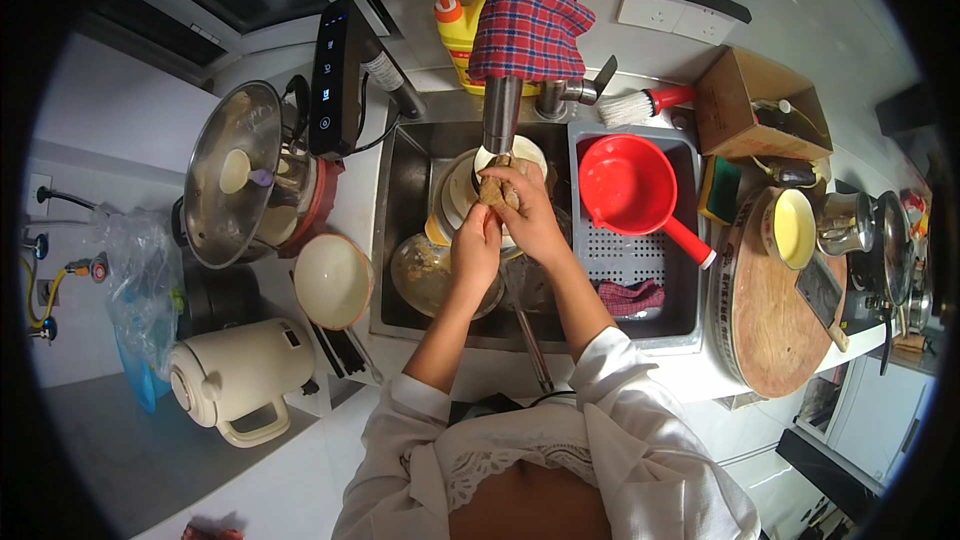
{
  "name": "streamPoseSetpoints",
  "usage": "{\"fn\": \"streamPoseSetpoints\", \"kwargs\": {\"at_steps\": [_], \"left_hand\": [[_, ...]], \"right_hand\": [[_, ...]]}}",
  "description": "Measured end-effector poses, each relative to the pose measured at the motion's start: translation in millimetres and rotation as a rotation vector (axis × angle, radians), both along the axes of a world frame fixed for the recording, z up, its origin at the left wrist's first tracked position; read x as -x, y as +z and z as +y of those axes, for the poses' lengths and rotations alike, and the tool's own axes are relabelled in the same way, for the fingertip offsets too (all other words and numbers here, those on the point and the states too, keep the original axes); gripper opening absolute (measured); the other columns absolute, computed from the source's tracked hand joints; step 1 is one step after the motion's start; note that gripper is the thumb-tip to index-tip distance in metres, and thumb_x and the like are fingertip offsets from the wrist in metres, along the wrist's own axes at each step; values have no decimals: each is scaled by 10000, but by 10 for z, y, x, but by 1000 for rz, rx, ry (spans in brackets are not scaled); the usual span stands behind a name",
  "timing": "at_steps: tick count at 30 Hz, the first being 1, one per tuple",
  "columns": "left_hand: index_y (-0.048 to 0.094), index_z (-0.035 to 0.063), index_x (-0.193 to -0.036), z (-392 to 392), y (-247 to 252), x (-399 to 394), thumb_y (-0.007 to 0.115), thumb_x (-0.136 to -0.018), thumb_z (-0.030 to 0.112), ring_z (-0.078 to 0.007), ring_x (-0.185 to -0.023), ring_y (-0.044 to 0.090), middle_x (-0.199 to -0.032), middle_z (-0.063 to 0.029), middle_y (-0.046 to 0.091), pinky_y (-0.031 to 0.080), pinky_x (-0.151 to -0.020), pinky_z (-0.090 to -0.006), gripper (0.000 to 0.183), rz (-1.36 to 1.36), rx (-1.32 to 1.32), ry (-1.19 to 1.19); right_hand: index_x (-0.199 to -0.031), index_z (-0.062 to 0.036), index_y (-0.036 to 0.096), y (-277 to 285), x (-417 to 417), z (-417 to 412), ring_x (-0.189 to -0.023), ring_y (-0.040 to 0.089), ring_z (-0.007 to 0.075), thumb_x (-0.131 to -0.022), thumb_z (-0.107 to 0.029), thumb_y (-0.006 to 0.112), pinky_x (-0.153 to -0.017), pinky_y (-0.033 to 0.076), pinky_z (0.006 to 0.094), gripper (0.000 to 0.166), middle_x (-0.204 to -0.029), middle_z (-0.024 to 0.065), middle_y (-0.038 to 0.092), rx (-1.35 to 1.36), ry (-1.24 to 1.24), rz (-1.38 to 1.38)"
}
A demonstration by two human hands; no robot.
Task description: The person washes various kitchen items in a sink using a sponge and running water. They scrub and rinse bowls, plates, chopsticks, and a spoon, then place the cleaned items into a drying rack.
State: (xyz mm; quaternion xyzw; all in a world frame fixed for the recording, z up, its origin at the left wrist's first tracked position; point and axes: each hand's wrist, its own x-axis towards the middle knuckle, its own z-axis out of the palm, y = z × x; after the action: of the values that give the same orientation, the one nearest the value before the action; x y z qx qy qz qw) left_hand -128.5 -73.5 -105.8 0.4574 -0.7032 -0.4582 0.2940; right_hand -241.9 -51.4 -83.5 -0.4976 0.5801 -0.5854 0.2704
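Note:
Both my hands meet over the sink (pixel 386 240), just below the faucet spout (pixel 501 116), around a brown cloth or sponge-like piece (pixel 496 193); its exact kind is unclear. My left hand (pixel 478 240) pinches its lower end. My right hand (pixel 534 214) wraps its right side. Beneath them, white bowls and plates (pixel 448 199) are stacked in the basin, partly hidden by my hands. A round metal lid or pan (pixel 420 281) with food residue lies lower left. A long metal handle (pixel 529 337) leans over the sink's front edge.
A red dipper (pixel 626 184) sits in the grey drain basket (pixel 701 277) at right, above a checked cloth (pixel 630 298). Farther right are a sponge (pixel 720 190), a round cutting board (pixel 780 337) and a cleaver (pixel 819 291). At left stand a bowl (pixel 332 281) and an electric kettle (pixel 240 371).

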Motion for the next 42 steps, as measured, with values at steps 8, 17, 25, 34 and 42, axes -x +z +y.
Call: {"fn": "streamPoseSetpoints", "kwargs": {"at_steps": [8, 17, 25, 34, 42], "left_hand": [[511, 8, -914, 76, -37, 7, 416, -866, 31, -67, -530, 406, -612, 15, 454, 355, -503, -216, 109, -28, 13, 24], [494, 11, -948, -53, 17, 24, 386, -848, -21, -47, -567, 384, -699, 20, 451, 333, -515, -184, 151, 178, -235, -54], [501, 19, -965, 110, 122, 75, 451, -867, 99, -245, -618, 531, -703, -120, 550, 442, -630, -343, 136, -25, -65, -56], [484, 45, -919, 59, 104, 22, 408, -903, 88, -35, -519, 385, -632, 18, 457, 309, -465, -179, 89, 192, -343, -31], [487, 30, -1024, 175, 82, 217, 377, -920, 79, -18, -532, 358, -673, 56, 438, 302, -466, -170, 159, 286, -282, -27]], "right_hand": [[-1055, -8, 522, -220, -80, -233, -857, 561, 238, -786, 3, 513, -784, 432, 301, 269, -929, 101, 580, -187, -231, -132], [-1024, -18, 574, -73, -17, -57, -1080, 439, 211, -743, 35, 528, -943, 322, 298, 290, -1083, 100, 500, -6, 23, -243], [-1031, 12, 527, -193, 36, -149, -836, 546, 141, -861, -55, 472, -754, 445, 252, 191, -940, 61, 574, -133, -270, -494], [-1264, -72, 402, 105, 221, 216, -1109, 466, 190, -920, -263, 397, -937, 365, 369, 393, -1211, 65, 485, -225, -111, -1350], [-1351, -49, 267, -141, -131, 215, -1141, 407, 178, -827, 41, 472, -961, 315, 287, 569, -1215, 132, 440, -96, -200, -528]]}}
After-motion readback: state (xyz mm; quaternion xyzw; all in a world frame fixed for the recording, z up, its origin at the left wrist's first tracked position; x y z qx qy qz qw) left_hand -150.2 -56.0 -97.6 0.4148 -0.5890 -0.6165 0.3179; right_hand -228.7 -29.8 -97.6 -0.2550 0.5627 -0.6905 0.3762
